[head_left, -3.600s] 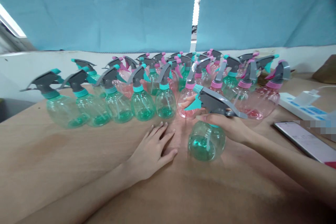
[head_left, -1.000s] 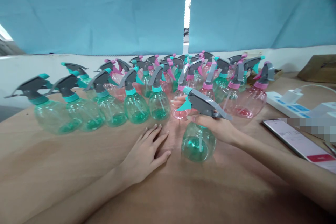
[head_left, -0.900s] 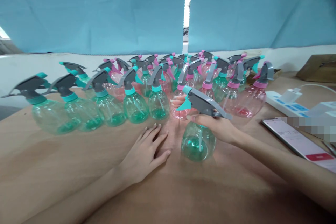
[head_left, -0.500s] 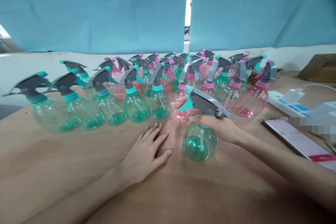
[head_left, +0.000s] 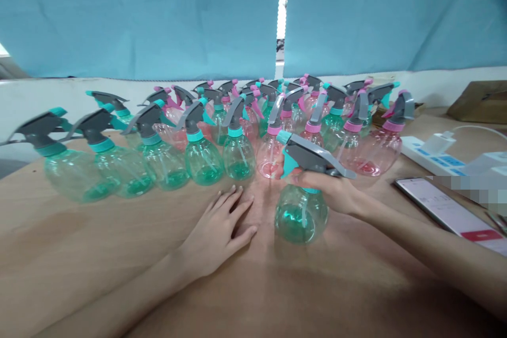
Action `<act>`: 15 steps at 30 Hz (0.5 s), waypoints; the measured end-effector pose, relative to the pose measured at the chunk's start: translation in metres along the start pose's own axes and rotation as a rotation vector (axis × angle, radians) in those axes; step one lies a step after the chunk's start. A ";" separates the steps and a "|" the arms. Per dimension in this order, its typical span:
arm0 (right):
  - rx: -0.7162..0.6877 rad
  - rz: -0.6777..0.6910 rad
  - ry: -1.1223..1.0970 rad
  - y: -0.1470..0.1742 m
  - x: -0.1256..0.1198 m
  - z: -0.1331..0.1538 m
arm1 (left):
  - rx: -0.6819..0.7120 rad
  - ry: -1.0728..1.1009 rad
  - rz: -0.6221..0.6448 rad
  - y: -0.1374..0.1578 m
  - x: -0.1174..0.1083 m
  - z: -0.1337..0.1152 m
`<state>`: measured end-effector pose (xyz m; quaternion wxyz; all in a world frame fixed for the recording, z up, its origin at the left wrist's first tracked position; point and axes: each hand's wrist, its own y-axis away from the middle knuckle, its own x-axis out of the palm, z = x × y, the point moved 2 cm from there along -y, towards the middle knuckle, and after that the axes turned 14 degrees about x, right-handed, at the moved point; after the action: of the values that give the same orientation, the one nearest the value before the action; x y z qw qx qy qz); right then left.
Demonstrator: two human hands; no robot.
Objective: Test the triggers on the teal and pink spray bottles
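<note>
My right hand (head_left: 335, 189) is wrapped round the neck of a clear green spray bottle (head_left: 295, 219), just under its grey head. The turquoise nozzle and trigger of that bottle point to the left, with my fingertips close by the trigger and partly hidden behind it. My left hand (head_left: 222, 227) lies flat on the wooden table (head_left: 119, 253), fingers spread, holding nothing. Just beyond its fingertips stand another green spray bottle (head_left: 238, 157) and a pink spray bottle (head_left: 271, 153).
Several green and pink spray bottles stand in rows across the table, such as a tilted-looking green one (head_left: 77, 174) at far left. On the right are a phone (head_left: 439, 206), a white power strip (head_left: 428, 156) with chargers and a brown package (head_left: 481, 100). A blue curtain (head_left: 158, 16) hangs behind.
The fingers of my right hand have drawn in toward the bottle's trigger; before, they stretched out past it. The view has shifted slightly. My left hand stays where it was.
</note>
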<state>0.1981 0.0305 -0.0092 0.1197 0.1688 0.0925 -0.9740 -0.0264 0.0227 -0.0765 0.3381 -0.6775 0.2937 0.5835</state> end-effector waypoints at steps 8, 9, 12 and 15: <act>0.039 -0.001 -0.090 0.000 0.001 0.002 | -0.013 0.002 0.015 0.000 0.000 0.000; 0.031 -0.007 -0.103 0.000 0.002 0.001 | -0.011 0.003 0.009 0.000 0.001 0.001; -0.001 -0.021 -0.133 -0.002 0.005 -0.001 | -0.003 -0.001 -0.010 0.000 0.001 0.001; -0.005 -0.033 -0.119 -0.002 0.006 -0.001 | -0.007 -0.005 0.004 0.000 0.001 0.001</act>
<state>0.1925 0.0316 -0.0117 0.1092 0.1090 0.0904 -0.9839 -0.0267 0.0230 -0.0771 0.3353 -0.6766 0.2921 0.5869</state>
